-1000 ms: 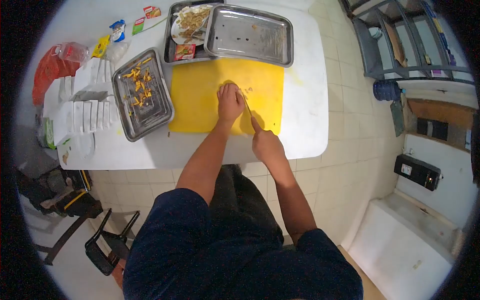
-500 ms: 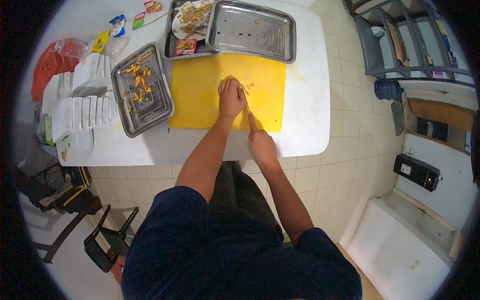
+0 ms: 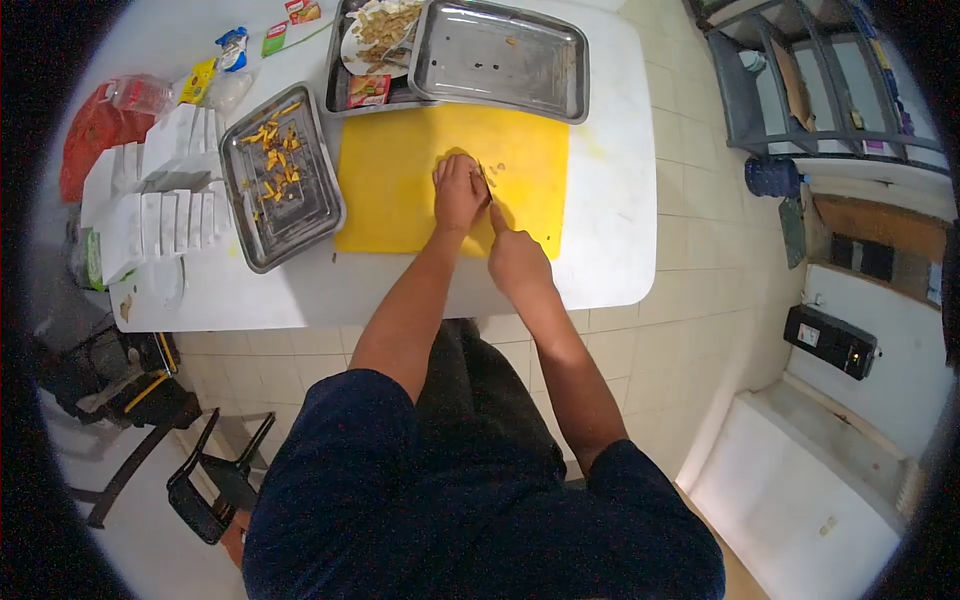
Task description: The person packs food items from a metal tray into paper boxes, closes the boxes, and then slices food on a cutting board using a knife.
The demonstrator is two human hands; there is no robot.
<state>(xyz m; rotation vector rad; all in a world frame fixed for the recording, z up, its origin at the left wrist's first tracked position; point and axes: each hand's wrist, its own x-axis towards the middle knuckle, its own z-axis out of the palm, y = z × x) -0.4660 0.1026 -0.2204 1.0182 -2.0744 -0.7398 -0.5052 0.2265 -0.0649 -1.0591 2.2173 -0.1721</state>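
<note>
My right hand [image 3: 520, 262] grips a knife [image 3: 487, 186], its index finger stretched forward along the top. The blade lies close against the right side of my left hand [image 3: 458, 192]. My left hand is closed, fingers bent down onto a yellow cutting board [image 3: 385, 190]; whatever it pins there is hidden beneath it. A few small pale brown cut pieces [image 3: 499, 168] lie on the board just right of the blade. Left of the board stands a metal tray [image 3: 290, 225] with orange-yellow strips [image 3: 283, 178] scattered in it.
Behind the board, an upper metal tray [image 3: 545, 80] overlaps another holding a plate of pale cut pieces [image 3: 385, 30] and a red packet [image 3: 369, 90]. White boxes [image 3: 180, 222], a red net bag [image 3: 90, 140] and small packets line the table's left side.
My right hand has pushed the knife forward, away from my body, and slightly left. My left hand stays pressed on the board in nearly the same spot.
</note>
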